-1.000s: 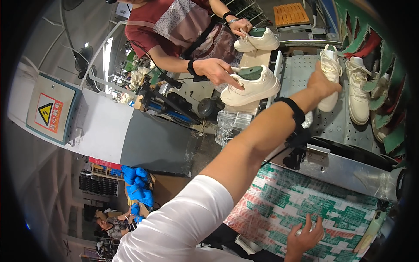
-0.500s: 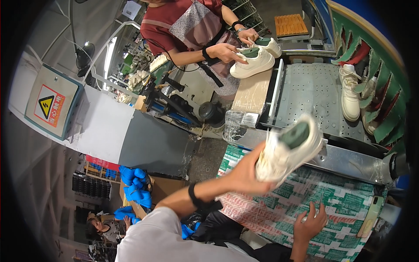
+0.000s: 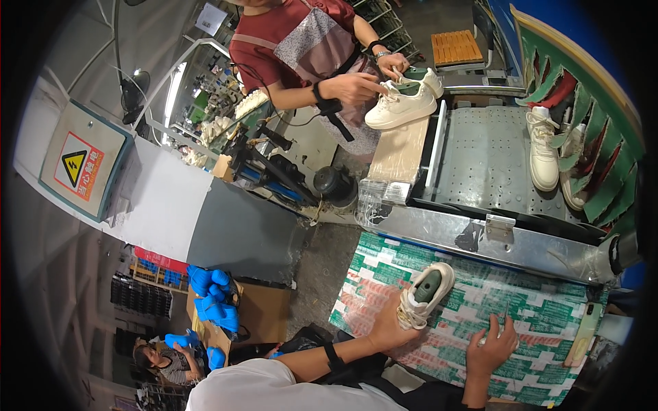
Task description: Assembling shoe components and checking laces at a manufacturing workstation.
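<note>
My left hand (image 3: pixel 388 327) grips a cream lace-up sneaker (image 3: pixel 411 314) by its toe and side, over the table covered in green and red printed tape (image 3: pixel 460 322). The shoe's heel points away from me, and a dark green insert (image 3: pixel 426 284) shows in its opening. My right hand (image 3: pixel 492 348) is at the table to the right, apart from the shoe. Its fingers are curled, and a thin, pointed metal tool (image 3: pixel 506 305) seems to stick out past the fingertips; its kind is too small to make out.
Beyond a metal rail, a perforated grey plate (image 3: pixel 480 151) carries a cream sneaker (image 3: pixel 543 151) beside torn green flaps (image 3: pixel 595 147). Across from me a co-worker (image 3: pixel 301 61) handles two cream sneakers (image 3: pixel 404 109). A phone-like slab (image 3: pixel 582 335) lies at the table's right edge.
The sneaker in my left hand has come down and toward me from near the metal rail to the taped table. My right hand has barely moved.
</note>
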{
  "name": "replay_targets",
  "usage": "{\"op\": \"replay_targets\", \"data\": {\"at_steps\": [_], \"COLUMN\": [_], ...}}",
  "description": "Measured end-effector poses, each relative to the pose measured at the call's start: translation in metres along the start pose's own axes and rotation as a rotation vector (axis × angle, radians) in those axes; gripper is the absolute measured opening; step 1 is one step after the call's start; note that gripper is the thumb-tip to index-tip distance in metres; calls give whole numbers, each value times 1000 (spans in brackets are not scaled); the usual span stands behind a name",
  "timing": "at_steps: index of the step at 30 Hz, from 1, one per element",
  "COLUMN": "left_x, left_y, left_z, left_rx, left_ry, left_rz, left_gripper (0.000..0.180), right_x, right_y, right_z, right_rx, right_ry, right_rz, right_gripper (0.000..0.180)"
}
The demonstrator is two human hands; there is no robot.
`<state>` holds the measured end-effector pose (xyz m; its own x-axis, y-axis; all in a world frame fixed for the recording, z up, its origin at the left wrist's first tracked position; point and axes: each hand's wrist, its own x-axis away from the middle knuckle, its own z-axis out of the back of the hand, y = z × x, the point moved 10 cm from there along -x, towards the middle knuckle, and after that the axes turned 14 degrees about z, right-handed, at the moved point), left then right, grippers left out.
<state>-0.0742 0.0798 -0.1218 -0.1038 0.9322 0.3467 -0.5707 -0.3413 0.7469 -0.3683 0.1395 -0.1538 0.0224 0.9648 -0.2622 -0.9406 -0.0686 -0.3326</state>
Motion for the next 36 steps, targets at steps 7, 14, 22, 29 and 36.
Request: {"op": "replay_targets", "data": {"at_steps": [7,14,22,29,36], "left_x": [1,0,0,0,0], "left_y": [6,2,2,2,3], "left_z": [-1,-2,-2,-3,-4], "left_rx": [-101,-119,-122,-120,-108], "left_ry": [38,34,20,5,17], "left_rz": [-93,-63,-69,-27,-91], "left_gripper": [94,105,109,110,109], "right_x": [5,5,5,3,4], "right_y": [7,3,4,3,4], "right_z": [-7,-3,-5,-3,-4], "right_rx": [-23,3,-5,7,-6], "right_ry": [-88,-40,-64,-38,-55], "right_rz": [-65,-40,-49,-28,-42], "right_gripper": [45,46,46,45,45]}}
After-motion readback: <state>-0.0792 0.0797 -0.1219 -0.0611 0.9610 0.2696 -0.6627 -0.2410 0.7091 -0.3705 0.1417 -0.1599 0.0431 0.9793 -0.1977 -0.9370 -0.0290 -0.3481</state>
